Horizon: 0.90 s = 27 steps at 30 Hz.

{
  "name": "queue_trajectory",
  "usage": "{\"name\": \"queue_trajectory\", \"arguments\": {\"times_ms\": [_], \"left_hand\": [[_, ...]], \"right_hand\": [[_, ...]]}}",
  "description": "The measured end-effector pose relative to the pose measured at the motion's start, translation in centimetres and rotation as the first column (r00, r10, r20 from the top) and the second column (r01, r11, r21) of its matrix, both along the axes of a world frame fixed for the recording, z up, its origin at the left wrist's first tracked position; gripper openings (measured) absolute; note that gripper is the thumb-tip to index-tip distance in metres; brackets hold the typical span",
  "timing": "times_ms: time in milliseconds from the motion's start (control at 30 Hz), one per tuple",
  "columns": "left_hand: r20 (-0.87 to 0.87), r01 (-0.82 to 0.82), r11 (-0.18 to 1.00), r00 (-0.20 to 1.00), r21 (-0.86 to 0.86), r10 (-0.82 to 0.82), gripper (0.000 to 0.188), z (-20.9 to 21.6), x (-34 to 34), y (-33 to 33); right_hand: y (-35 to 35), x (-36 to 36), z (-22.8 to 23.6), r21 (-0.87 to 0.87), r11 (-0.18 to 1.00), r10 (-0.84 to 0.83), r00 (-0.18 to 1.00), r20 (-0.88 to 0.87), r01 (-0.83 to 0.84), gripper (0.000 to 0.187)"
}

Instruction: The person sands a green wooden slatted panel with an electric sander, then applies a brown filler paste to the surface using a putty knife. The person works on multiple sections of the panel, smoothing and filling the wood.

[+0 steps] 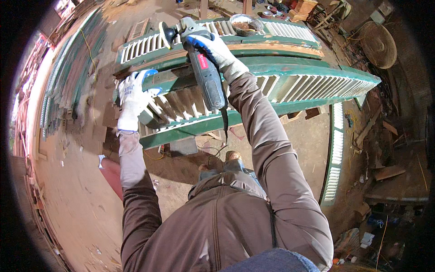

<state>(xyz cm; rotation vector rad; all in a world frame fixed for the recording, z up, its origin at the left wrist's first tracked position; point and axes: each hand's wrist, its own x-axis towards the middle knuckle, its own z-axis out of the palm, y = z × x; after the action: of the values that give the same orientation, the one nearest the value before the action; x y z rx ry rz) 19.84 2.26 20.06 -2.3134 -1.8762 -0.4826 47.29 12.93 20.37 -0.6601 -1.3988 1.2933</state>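
In my right hand (210,50), gloved in white and blue, is a grey and black angle grinder (207,77). Its round disc (168,35) is at the upper left, raised above the wood and apart from it. The cord hangs from the tool's lower end. Also gloved, my left hand (134,93) grips the left end of a green louvered shutter (312,71), fingers bent over its frame. This shutter stands on its long edge, slats facing me. The slats near my left hand look brown and worn; those to the right are paler.
Behind lies another green shutter (290,31) with a bowl (246,25) on it. A long slatted panel (334,156) lies on the floor at right, below the shutter. Long green pieces (74,72) are laid out at left. A round woven basket (377,44) stands far right among scrap wood.
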Motion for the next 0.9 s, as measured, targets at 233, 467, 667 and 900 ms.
{"name": "queue_trajectory", "arguments": {"times_ms": [233, 467, 667, 900], "left_hand": [[-0.004, 0.009, 1.0, 1.0, 0.025, -0.009, 0.06, 0.0, -0.3, -0.3], [0.076, -0.013, 0.967, 0.997, -0.256, 0.033, 0.051, 1.7, 0.1, 0.9], [0.527, 0.194, 0.937, 0.85, -0.291, -0.012, 0.071, 3.0, 1.7, 0.6], [0.214, -0.086, 0.99, 0.971, -0.111, 0.108, 0.078, 0.6, 3.0, 1.6]], "right_hand": [[-0.3, -0.4, 0.2, -0.073, 0.997, 0.026, 0.998, -0.06, -0.031, 0.034], [-1.0, -0.6, 0.4, 0.011, 0.999, 0.034, 0.999, 0.032, -0.035, 0.031], [0.3, -0.7, 0.4, -0.143, 0.986, 0.083, 0.996, 0.006, -0.082, 0.034], [4.2, -7.4, -1.4, -0.098, 0.995, -0.05, 0.986, -0.157, 0.035, 0.031]]}}
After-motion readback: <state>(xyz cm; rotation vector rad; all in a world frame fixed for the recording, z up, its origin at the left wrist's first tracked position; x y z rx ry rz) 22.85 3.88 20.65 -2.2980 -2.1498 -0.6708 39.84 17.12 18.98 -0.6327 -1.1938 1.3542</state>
